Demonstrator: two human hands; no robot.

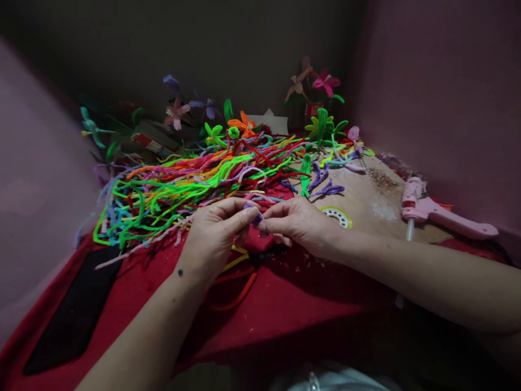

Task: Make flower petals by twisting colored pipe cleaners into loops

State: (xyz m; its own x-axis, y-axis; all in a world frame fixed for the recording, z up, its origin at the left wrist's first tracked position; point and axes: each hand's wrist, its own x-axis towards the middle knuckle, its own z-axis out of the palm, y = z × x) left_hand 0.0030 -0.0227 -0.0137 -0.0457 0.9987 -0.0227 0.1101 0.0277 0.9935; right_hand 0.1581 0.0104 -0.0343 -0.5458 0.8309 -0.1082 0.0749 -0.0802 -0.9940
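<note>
Between my two hands is a short purple pipe cleaner piece (257,217), mostly covered by fingertips. My left hand (222,228) pinches it between thumb and index finger from the left. From the right, my right hand (299,222) pinches its other end, with the remaining fingers curled below. Just beyond, purple pipe cleaner petals (329,189) lie on a wooden board beside a green pipe cleaner leaf (305,174). A large pile of colourful pipe cleaners (211,179) spreads behind my left hand.
A pink glue gun (448,214) rests on the board (386,212) at right. A yellow-rimmed tape roll (337,216) sits near my right wrist. At left lies a flat black object (75,309) on the red cloth (260,320). Pipe cleaner flowers (244,125) stand along the back.
</note>
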